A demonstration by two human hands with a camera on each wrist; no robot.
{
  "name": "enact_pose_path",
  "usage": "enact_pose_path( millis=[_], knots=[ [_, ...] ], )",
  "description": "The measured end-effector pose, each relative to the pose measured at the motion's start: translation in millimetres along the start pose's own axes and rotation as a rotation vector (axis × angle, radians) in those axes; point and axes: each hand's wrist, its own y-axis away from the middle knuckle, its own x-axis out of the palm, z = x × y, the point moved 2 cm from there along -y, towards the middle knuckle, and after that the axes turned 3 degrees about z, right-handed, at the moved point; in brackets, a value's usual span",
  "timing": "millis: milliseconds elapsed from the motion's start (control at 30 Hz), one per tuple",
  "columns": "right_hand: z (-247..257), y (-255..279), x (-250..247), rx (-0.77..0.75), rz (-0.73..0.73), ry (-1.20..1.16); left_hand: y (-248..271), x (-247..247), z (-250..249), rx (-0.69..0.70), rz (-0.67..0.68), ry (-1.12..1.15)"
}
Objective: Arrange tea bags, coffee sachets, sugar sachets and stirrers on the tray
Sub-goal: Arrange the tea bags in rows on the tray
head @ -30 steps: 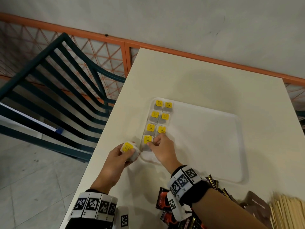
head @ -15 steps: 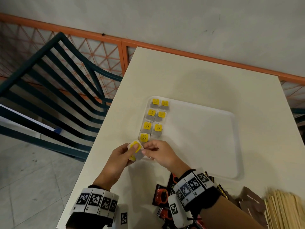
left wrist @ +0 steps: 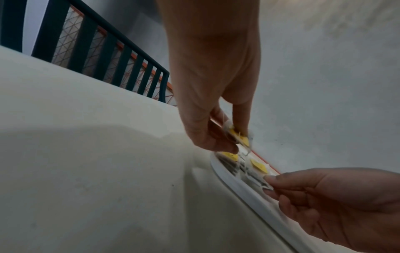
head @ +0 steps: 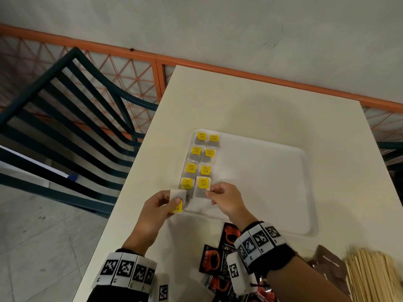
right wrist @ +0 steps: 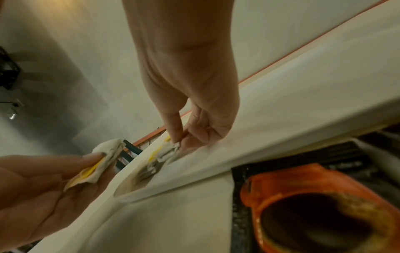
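A white tray (head: 272, 184) lies on the cream table, with several yellow-tagged tea bags (head: 197, 151) in two columns along its left side. My right hand (head: 209, 196) pinches the near edge of a tea bag (head: 202, 185) at the near end of the right column; the same pinch shows in the right wrist view (right wrist: 178, 145). My left hand (head: 174, 202) grips a small stack of tea bags (head: 180, 202) just off the tray's near left corner, seen in the left wrist view too (left wrist: 236, 138).
Black and orange coffee sachets (head: 220, 256) lie by my right wrist at the table's near edge. Brown sachets (head: 329, 264) and a bundle of wooden stirrers (head: 375, 277) sit at the near right. A dark green chair (head: 72, 118) stands left of the table.
My right hand took a tea bag from the left hand's stack and carried it onto the tray beside the nearest bag of the left column. The left hand stayed near the tray corner.
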Motion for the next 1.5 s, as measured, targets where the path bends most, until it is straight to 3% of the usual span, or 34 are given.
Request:
enact_pose_path(
  millis=[300,433,533,633,833,1033,1267,1500],
  knots=[
    [2,0,7,-0.051,-0.109,0.113,-1,-3,-3,0.009,-0.011,-0.097],
    [13,8,9,-0.205,-0.129,0.21,0,-1,-5,0.036,0.019,-0.165],
    [28,24,14,-0.415,0.028,0.228,1,2,-6,0.071,0.069,-0.26],
    [34,36,21,-0.475,0.253,0.34,3,4,-6,0.118,0.107,-0.319],
    [29,40,21,-0.393,0.268,0.433,5,-4,-6,0.18,0.034,-0.288],
    [23,47,29,-0.348,0.316,0.43,8,-3,-10,0.179,0.067,-0.196],
    [12,32,21,-0.183,0.005,0.239,15,-9,-12,0.246,-0.046,-0.353],
    [8,21,29,-0.131,-0.037,0.267,33,-13,16,0.192,0.104,-0.619]
  ],
)
